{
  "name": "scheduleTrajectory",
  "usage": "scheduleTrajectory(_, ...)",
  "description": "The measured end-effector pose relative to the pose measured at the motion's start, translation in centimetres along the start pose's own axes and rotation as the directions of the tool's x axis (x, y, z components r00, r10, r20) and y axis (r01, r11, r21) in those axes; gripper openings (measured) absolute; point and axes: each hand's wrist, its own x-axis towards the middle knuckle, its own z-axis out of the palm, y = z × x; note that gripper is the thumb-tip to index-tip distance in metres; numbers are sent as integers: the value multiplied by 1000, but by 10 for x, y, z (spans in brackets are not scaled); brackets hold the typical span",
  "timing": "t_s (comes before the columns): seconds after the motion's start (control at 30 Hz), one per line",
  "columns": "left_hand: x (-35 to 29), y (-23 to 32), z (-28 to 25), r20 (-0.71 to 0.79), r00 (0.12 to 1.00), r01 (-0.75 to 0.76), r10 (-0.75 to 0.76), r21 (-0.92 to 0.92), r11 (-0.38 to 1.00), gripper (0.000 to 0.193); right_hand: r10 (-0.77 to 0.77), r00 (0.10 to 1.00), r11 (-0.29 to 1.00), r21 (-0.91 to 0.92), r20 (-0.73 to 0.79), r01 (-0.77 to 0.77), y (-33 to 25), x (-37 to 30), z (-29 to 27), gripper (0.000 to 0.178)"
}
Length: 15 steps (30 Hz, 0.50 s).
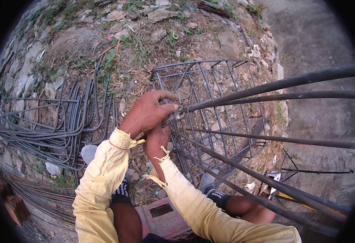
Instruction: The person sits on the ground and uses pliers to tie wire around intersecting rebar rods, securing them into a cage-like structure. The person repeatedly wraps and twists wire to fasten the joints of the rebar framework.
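Observation:
My left hand (149, 111) reaches to the ends of the long dark steel bars, its thumb and forefinger pinching around thin grey binding wire (181, 114). The wire is looped near the tip of the upper bar (266, 87). My right hand (158, 139) is crossed beneath the left one, against its wrist. Its fingers are mostly hidden, so what they hold cannot be seen. Just beyond both hands, a rebar cage (205, 83) of crossed bars lies on the ground. Further long bars (262, 178) slant from the cage toward the right edge.
A pile of bent rebar (70, 117) lies on the left. Long thin rods (43, 194) stretch out below it. I sit on a pinkish block (171, 220), my feet close to the cage. Rocky, weedy ground rises ahead; grey pavement (319, 44) borders it on the right.

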Motion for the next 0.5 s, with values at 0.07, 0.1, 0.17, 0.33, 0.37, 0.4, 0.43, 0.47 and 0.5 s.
scheduleTrajectory(0.07, 1, -5, 2, -21, 1000, -10, 9, -35, 999, 33, -99, 995, 984, 153, 31, 93, 3, 0, 10, 58)
scheduleTrajectory(0.1, 1, -3, 3, -29, 999, -15, 13, -54, 998, 30, -178, 983, 953, 255, 46, 161, 3, -1, 14, 58)
scheduleTrajectory(0.17, -1, 2, 4, -25, 1000, 12, -14, -62, 998, 25, -226, 974, 953, 209, 5, 220, -1, 3, 19, 56)
scheduleTrajectory(0.33, 1, -1, 0, -32, 999, -28, 28, 3, 1000, 25, -200, 979, 968, 162, 31, 192, -2, 2, 18, 53)
scheduleTrajectory(0.37, 4, -10, -1, -47, 994, -100, 102, 48, 994, 26, -165, 984, 965, 217, 67, 147, -3, 3, 17, 53)
scheduleTrajectory(0.4, 7, -15, -3, -59, 982, -172, 178, 93, 981, 27, -133, 986, 958, 270, 103, 101, -5, 3, 16, 53)
scheduleTrajectory(0.43, 10, -20, -4, -68, 965, -243, 255, 144, 959, 26, -92, 989, 955, 291, 120, 54, -6, 2, 14, 52)
scheduleTrajectory(0.47, 13, -25, -5, -74, 941, -312, 331, 196, 930, 24, -51, 989, 951, 310, 137, 6, -8, 1, 13, 51)
scheduleTrajectory(0.5, 15, -25, -6, -74, 912, -376, 404, 247, 893, 23, -10, 988, 943, 329, 154, -41, -11, -1, 13, 50)
